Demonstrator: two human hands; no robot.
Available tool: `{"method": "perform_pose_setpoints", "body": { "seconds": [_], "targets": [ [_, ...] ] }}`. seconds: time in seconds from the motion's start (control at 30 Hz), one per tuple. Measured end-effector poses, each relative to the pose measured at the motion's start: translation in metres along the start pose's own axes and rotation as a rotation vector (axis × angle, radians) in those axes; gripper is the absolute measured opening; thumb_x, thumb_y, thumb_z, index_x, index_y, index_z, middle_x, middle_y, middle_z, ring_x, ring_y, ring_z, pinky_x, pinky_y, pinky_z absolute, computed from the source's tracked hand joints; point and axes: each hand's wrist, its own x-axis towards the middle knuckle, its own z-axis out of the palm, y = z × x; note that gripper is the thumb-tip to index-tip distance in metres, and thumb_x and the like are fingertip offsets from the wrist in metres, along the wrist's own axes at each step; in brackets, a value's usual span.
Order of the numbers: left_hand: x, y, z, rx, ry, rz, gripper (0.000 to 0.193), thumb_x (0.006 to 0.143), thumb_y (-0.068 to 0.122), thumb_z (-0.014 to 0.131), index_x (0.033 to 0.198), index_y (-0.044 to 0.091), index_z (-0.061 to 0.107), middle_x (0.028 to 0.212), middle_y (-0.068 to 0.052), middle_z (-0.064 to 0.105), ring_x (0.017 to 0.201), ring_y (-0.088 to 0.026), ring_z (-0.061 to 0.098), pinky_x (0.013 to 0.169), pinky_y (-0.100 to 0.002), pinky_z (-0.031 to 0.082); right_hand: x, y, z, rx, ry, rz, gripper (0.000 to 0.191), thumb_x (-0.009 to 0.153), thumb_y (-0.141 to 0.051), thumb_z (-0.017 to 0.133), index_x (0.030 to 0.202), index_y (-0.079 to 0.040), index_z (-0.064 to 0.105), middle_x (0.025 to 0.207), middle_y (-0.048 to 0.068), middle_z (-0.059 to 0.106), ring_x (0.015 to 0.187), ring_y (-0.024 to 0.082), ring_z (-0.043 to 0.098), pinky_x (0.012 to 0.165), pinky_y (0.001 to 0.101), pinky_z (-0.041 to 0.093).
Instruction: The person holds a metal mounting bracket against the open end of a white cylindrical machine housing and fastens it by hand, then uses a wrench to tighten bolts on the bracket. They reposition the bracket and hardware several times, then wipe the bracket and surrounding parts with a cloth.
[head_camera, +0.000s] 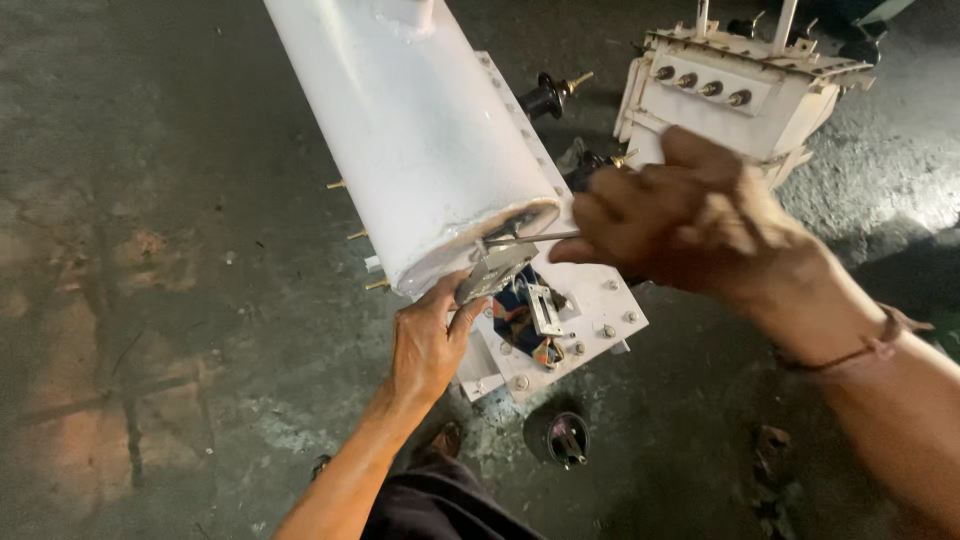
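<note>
Left hand (428, 340) pinches metal plate (494, 272) above it; right hand (668, 215) grips rod (530, 238)

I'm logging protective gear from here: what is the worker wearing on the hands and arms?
No gloves: the left hand and right hand are bare, and both forearms are uncovered, with no sleeves showing. The only thing worn is a thin reddish-brown cord bracelet around the right wrist. No watch or rings are visible.

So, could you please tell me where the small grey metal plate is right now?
The small grey metal plate sits mid-frame in the head view, pinched by the left hand under the end of the white cylindrical tank.
</note>
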Motion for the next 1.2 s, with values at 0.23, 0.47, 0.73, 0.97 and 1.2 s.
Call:
{"method": "perform_pose_setpoints", "body": {
  "seconds": [0.23, 0.47, 0.73, 0.97, 1.2],
  "targets": [
    [-0.008, -0.016, 0.013, -0.065, 0.025, -0.045, 0.035, 0.093, 0.023, 0.077, 0.112, -0.001, 0.058, 0.088, -0.017, 0.075, 0.081, -0.032, 0.077, 0.063, -0.040, 0.060, 0.012, -0.021, -0.015, 0.270, -0.394, 0.104, 0.056, 0.107, -0.054, 0.053, 0.073, -0.010, 0.053, 0.049, -0.007, 0.040, 0.040, 0.006, 0.033, 0.047, 0.0272, 0.028],
    [-0.011, -0.018, 0.008, 0.132, 0.028, 0.071, 0.023, 0.091, 0.012, 0.073, 0.108, 0.001, 0.063, 0.089, -0.018, 0.073, 0.077, -0.035, 0.073, 0.064, -0.043, 0.058, -0.037, -0.070, -0.030, 0.186, -0.018, 0.267, 0.009, 0.087, -0.028, 0.076, 0.093, -0.023, 0.076, 0.061, -0.004, 0.060, 0.040, 0.006, 0.033, 0.038, 0.0218, 0.023],
    [-0.014, -0.024, -0.005, -0.159, -0.160, 0.005, 0.025, 0.102, 0.006, 0.060, 0.127, 0.001, 0.057, 0.094, -0.012, 0.076, 0.083, -0.025, 0.078, 0.066, -0.036, 0.060, -0.141, -0.102, -0.043, 0.478, 0.034, 0.954, 0.045, 0.097, -0.024, 0.086, 0.063, -0.007, 0.060, 0.059, 0.004, 0.050, 0.049, 0.013, 0.038, 0.048, 0.0290, 0.025],
    [-0.090, -0.054, 0.007, -0.099, -0.444, -0.246, 0.026, 0.099, 0.014, 0.064, 0.121, 0.002, 0.055, 0.080, -0.016, 0.073, 0.069, -0.027, 0.074, 0.058, -0.041, 0.055, -0.208, -0.294, 0.054, 0.877, 0.030, 1.776, 0.035, 0.108, -0.026, 0.066, 0.080, -0.005, 0.069, 0.064, 0.001, 0.048, 0.054, 0.011, 0.036, 0.050, 0.0273, 0.023],
    [-0.091, -0.119, 0.042, 0.243, -0.298, -0.240, 0.024, 0.101, 0.021, 0.067, 0.102, 0.003, 0.051, 0.078, -0.021, 0.064, 0.071, -0.042, 0.067, 0.059, -0.050, 0.050, -0.157, -0.474, 0.084, 1.601, 0.140, 2.373, 0.045, 0.097, -0.024, 0.074, 0.063, -0.009, 0.049, 0.064, -0.011, 0.035, 0.056, 0.002, 0.027, 0.047, 0.0276, 0.017]
  ]
}}
